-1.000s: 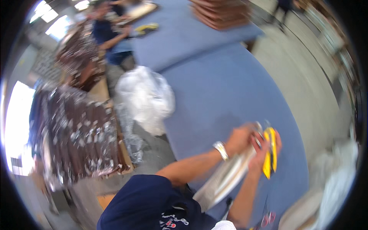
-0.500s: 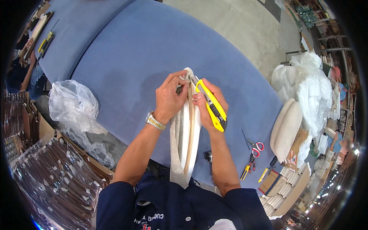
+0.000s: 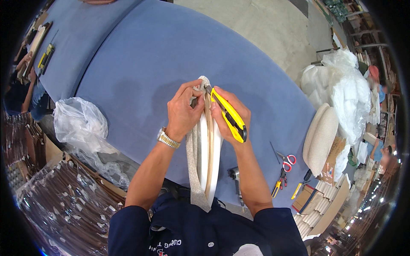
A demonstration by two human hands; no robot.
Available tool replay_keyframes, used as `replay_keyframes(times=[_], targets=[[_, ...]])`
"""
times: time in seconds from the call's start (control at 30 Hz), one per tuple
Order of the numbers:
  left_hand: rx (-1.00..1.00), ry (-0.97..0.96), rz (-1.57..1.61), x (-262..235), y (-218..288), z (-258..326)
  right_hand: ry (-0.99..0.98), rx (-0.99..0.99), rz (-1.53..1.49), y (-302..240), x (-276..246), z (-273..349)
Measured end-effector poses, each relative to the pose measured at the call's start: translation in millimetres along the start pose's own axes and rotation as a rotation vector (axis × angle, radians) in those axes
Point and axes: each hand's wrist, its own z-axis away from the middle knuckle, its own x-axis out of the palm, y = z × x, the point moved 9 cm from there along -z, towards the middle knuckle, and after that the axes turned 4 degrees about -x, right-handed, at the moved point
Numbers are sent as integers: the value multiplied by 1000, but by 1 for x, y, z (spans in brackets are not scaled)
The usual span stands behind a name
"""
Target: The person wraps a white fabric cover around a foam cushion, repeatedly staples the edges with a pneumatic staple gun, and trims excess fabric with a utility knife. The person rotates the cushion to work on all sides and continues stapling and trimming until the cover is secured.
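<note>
A narrow padded piece (image 3: 204, 158) stands on edge before me, with beige fabric (image 3: 194, 179), white foam and a thin wooden strip (image 3: 210, 149) showing along it. My left hand (image 3: 185, 106) pinches the fabric at its far end; a watch is on that wrist. My right hand (image 3: 232, 113) is closed round a yellow utility knife (image 3: 229, 115). The knife's tip touches the far end of the piece, close to my left fingertips. Just where the blade meets the fabric is too small to make out.
Blue cloth covers the table (image 3: 145, 77). To the right lie red-handled scissors (image 3: 288, 161), pliers (image 3: 279, 181), another cutter (image 3: 297, 190) and a beige cushion (image 3: 320, 138). A power tool (image 3: 237, 183) rests near my right forearm. Plastic bags (image 3: 81, 121) hang at the left edge.
Both hands have shifted slightly left. The knife has turned a little and its tip has come in closer to the fabric at the far end.
</note>
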Motion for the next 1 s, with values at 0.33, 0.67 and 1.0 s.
replay_keyframes(times=[0.33, 0.67, 1.0], targets=[[-77, -50, 1, 2, -3, 1, -7, 48, -29, -1, 1, -3], [-81, -43, 16, 2, -2, 2, -14, 70, -61, 0, 1, -2], [53, 11, -38, -2, 4, 2, 6, 62, -48, -3, 0, 5]])
